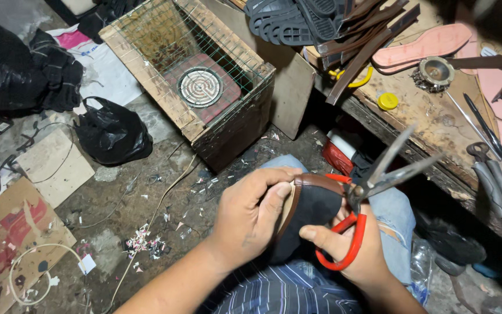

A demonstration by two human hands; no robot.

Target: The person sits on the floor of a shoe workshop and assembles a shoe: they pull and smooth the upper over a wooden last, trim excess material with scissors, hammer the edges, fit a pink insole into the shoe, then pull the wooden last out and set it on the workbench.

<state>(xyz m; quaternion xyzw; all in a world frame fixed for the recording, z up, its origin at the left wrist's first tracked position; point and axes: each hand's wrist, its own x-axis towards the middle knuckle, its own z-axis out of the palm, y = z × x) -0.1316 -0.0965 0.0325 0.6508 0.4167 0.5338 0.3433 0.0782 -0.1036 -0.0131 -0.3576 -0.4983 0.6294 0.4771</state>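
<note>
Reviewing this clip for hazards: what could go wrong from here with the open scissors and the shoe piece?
1. The scissors are open in the right hand close to the left hand gripping the dark shoe piece; a slip might nick its fingers.
2. The cutting is done over the lap, so the blades could catch the jeans.

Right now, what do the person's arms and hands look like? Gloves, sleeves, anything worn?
Both hands are bare: no gloves, rings or watch visible on the left hand or right hand. Both forearms are bare as far as the frame shows; no sleeve reaches them. Fingernails are short. Below the arms, a blue-and-white striped shirt shows.
</note>
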